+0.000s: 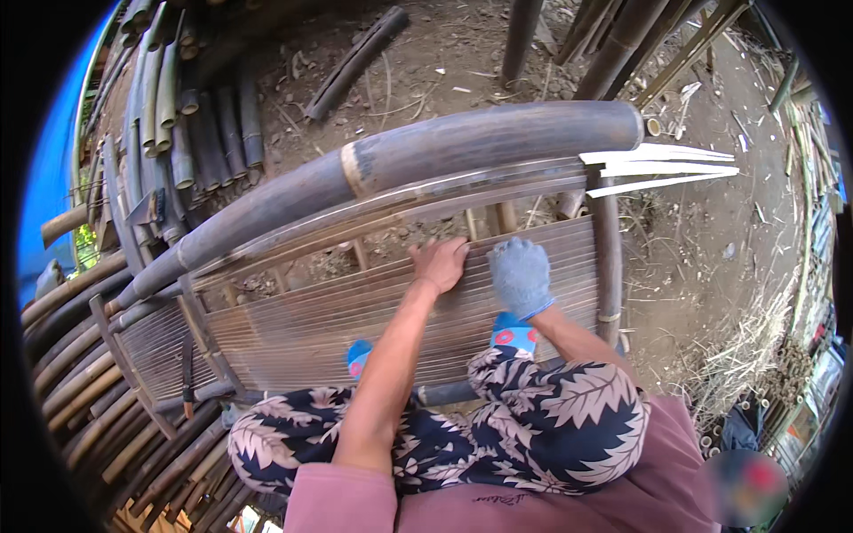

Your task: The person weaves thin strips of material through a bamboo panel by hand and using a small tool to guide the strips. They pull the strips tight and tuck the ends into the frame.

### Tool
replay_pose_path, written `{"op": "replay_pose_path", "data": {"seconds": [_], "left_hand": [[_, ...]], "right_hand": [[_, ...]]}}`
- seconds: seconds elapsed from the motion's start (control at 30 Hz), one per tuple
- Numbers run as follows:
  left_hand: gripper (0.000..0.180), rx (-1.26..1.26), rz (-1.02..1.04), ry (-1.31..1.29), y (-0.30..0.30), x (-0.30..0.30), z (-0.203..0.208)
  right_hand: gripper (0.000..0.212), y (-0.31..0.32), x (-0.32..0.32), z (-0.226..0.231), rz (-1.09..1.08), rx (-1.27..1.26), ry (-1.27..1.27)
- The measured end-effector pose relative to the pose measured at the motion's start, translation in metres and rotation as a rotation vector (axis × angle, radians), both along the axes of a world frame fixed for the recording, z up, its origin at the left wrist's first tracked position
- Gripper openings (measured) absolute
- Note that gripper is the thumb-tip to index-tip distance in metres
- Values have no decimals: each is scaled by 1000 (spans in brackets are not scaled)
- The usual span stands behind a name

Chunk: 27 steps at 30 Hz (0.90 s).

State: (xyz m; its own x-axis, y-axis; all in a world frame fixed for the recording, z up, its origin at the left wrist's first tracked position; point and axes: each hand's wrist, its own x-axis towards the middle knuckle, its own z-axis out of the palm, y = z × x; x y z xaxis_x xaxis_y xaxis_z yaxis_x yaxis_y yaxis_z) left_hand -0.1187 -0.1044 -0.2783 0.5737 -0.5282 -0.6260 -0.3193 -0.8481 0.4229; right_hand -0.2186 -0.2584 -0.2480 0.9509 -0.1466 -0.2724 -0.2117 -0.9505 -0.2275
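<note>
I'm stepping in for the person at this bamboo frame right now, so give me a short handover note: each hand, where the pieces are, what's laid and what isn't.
Left hand: bare, palm down, fingertips at the far edge of the slat panel.
Right hand: in a blue-grey glove, flat on the same panel beside the left; holds nothing.
Frame: thick dark bamboo pole runs along the far side; pale split strips stick out at its right end.
Done: thin slats cover the near part of the frame.
Left: a gap beyond the hands shows bare cross-pieces and ground.
A dark-handled tool lies on the left section.

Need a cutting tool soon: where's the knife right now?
In the head view, the knife lies on the slatted bamboo panel, far left of both hands.
</note>
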Motion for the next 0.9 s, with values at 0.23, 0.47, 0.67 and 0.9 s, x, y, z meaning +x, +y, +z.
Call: {"op": "replay_pose_path", "data": {"seconds": [0.23,0.47,0.67,0.9], "left_hand": [[28,-50,39,32,-6,12,26],[27,-40,23,-6,-8,13,31],[26,-54,54,1,-8,12,35],[26,-61,24,5,-7,17,31]], "right_hand": [[17,-16,33,49,-261,587,455],[19,-35,44,111,-209,988,-178],[22,-66,67,123,348,-33,-8],[14,15,-1,107,407,421,-215]]}}
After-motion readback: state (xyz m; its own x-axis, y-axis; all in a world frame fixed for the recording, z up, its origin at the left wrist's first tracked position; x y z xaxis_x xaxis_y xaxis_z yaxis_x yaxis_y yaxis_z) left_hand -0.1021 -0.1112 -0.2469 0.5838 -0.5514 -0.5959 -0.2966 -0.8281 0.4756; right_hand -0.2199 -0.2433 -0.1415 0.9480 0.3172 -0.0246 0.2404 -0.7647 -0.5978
